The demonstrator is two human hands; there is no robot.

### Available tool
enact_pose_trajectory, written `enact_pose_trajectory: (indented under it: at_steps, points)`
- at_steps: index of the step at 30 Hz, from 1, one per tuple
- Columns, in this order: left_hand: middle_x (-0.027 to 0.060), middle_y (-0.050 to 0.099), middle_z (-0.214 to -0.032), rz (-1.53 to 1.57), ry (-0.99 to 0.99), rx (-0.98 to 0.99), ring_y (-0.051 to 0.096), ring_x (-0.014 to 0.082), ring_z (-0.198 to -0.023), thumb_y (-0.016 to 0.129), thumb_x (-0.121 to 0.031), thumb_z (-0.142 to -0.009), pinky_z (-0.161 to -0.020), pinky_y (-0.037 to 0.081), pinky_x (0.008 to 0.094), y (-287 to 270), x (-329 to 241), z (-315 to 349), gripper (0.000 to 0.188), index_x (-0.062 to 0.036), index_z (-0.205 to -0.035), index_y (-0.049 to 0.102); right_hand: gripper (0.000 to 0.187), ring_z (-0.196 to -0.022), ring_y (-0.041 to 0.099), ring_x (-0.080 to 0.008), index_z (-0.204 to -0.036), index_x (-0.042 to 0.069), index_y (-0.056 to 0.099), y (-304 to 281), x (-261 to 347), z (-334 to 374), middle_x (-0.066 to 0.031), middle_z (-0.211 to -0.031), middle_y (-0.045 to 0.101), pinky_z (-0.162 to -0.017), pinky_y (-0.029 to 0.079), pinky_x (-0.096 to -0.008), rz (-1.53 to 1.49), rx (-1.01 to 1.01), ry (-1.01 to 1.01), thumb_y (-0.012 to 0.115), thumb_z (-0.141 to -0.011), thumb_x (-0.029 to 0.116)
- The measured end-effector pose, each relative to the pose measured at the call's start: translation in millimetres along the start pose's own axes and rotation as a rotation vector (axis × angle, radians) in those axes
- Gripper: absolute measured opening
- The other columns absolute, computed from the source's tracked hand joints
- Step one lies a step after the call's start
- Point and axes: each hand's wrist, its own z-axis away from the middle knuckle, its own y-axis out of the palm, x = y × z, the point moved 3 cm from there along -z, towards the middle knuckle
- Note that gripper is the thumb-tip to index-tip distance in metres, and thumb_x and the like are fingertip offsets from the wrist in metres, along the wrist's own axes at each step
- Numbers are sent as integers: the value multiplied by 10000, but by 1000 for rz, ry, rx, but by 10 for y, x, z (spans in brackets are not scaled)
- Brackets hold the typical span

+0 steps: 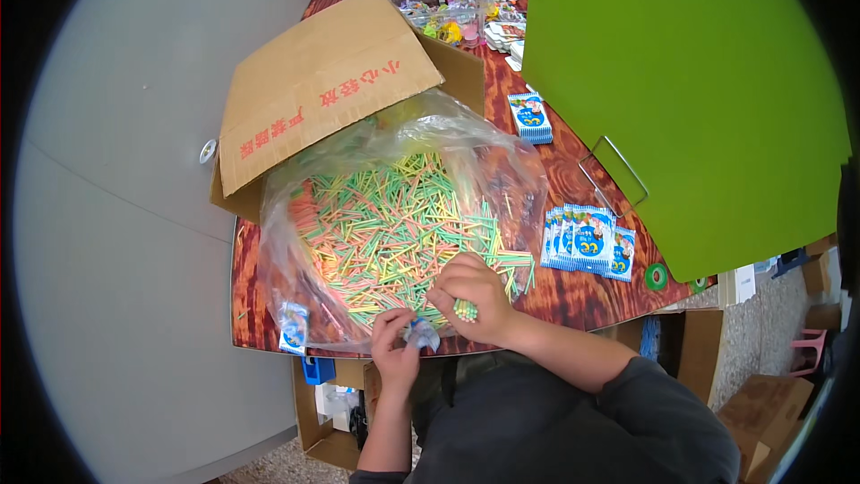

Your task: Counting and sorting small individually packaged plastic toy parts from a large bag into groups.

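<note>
My right hand (pixel 477 298) is closed around a bundle of thin pastel sticks (pixel 466 310), whose ends poke out below the fingers. Just to its left, the fingers of my left hand (pixel 392 346) pinch a small blue and clear packet (pixel 423 336) at the table's front edge. Both hands are over the near rim of a big clear plastic bag (pixel 285 291). Spread inside that bag lies a heap of loose pink, green and yellow sticks (pixel 385 229). A few sticks (pixel 517 260) lie in line just right of my right hand.
A cardboard box (pixel 313 90) tilts behind the bag. Blue-and-white packets (pixel 587 235) lie fanned at right, a stack (pixel 530 118) farther back, and another packet (pixel 293 327) front left. A green panel (pixel 681 108) with a wire handle (pixel 638 170) borders the right; clear bins (pixel 448 4) stand behind.
</note>
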Motion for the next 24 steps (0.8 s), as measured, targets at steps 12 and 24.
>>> enact_pose_trajectory:
  at_steps: [12,24]
  points:
    - [150,613,-977,-506,266,-161,556,354,-952,575,15,-671,-898,416,439,-27,211,41,375,-12,-1042,628,167,-701,575,-276,-679,13,596,24,39,-2,-102,-708,603,-696,439,-368,-17,-22,-10,691,-818,9]
    - [152,602,-966,-502,219,-189,543,354,-944,565,11,-674,-883,411,438,-20,228,39,358,-11,-1028,613,228,-693,563,-274,-628,20,553,19,21,-2,-101,-693,590,-695,434,-367,-32,-41,3,683,-814,-7]
